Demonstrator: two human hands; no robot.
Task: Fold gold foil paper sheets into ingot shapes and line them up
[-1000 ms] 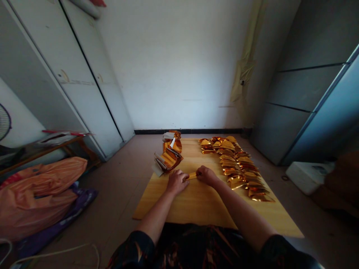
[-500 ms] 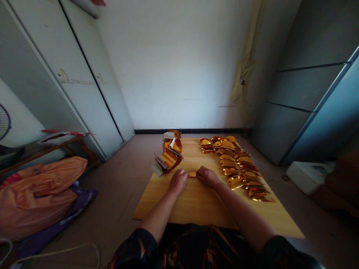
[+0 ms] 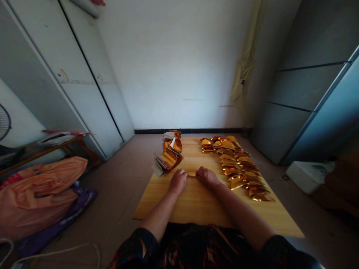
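Observation:
A narrow folded strip of gold foil paper (image 3: 192, 174) lies across the middle of the wooden board, its two ends between my hands. My left hand (image 3: 178, 181) is closed on the left end, fingers pressed together. On the right end, my right hand (image 3: 207, 176) is closed too, with its fingertips partly hidden. Beyond my left hand rests a loose stack of gold foil sheets (image 3: 169, 158) with pale backs. To the right, rows of folded gold foil pieces (image 3: 228, 160) overlap one another.
The wooden board (image 3: 196, 209) sits low over a tiled floor. A grey refrigerator (image 3: 297, 93) and a white box (image 3: 304, 175) stand at the right. At the left are a wardrobe (image 3: 84, 74) and an orange plastic bag (image 3: 42, 194).
My right hand has shifted very slightly against the strip. My left hand, the stack and the folded pieces look the same.

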